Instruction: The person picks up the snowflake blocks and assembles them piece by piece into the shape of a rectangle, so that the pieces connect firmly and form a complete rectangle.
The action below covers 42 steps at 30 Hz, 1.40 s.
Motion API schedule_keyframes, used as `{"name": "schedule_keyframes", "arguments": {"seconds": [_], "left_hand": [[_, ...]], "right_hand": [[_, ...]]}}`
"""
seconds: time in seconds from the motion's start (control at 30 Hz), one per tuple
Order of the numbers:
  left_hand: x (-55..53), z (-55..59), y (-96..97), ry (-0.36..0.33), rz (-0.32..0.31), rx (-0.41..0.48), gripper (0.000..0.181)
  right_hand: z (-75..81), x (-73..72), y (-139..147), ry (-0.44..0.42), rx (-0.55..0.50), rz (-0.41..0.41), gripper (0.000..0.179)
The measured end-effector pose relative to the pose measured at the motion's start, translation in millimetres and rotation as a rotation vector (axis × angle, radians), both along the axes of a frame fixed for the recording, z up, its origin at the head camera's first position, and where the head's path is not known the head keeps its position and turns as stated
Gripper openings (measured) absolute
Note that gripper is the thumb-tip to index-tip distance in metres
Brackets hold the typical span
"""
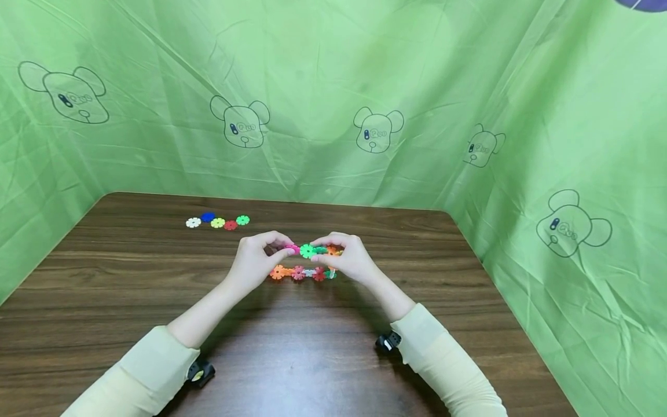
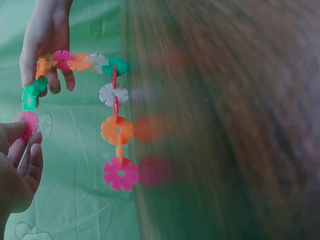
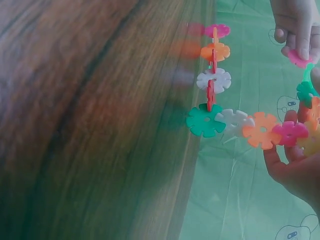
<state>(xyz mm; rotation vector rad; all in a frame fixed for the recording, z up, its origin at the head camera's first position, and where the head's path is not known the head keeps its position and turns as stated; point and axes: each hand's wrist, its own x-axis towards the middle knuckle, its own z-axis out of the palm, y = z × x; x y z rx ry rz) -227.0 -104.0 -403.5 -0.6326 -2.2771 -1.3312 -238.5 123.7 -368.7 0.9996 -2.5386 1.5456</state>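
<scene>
A chain of interlocking flower-shaped plastic discs (image 1: 298, 273) bends into a U, with its lower row close over the table. My left hand (image 1: 255, 255) pinches a pink disc (image 2: 29, 124) between thumb and fingertips, right at the end of the upper row. Beside it, my right hand (image 1: 350, 255) grips the green discs (image 1: 307, 251) of that row. Orange, pink and white discs (image 3: 262, 130) run down past the right fingers to a green corner disc (image 3: 205, 120). From there, red, white and orange discs lead to a pink disc (image 2: 121, 174) at the lower row's free end.
Loose discs lie at the back left of the brown table (image 1: 292, 359): white (image 1: 193, 222), blue (image 1: 208, 216), yellow (image 1: 217, 223), red (image 1: 230, 225) and green (image 1: 242, 220). A green cloth (image 1: 312, 168) with printed bear heads hangs behind the table and at its sides.
</scene>
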Motion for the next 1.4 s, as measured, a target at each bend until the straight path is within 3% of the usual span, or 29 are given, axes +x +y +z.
{"name": "schedule_keyframes", "arguments": {"seconds": [0.33, 0.47, 1.0, 1.2, 1.4], "left_hand": [[0.4, 2.8, 2.8, 0.009, -0.026, -0.011, 0.004], [1.6, 3.1, 6.0, 0.025, -0.016, -0.002, 0.005], [1.7, 1.0, 10.9, 0.023, 0.028, -0.009, 0.004], [-5.6, -0.5, 6.8, 0.025, -0.032, -0.021, 0.005], [-13.9, 1.8, -9.3, -0.049, -0.086, -0.09, 0.015]], "right_hand": [[2.2, 0.8, -1.6, -0.001, 0.039, -0.002, 0.028], [2.9, 0.7, -0.2, -0.031, 0.049, -0.007, 0.026], [2.3, 2.3, -1.4, 0.0, 0.028, -0.01, 0.025], [2.3, 1.6, -2.2, -0.009, 0.04, -0.03, 0.025], [3.2, 1.7, -1.9, -0.004, 0.055, -0.052, 0.028]]}}
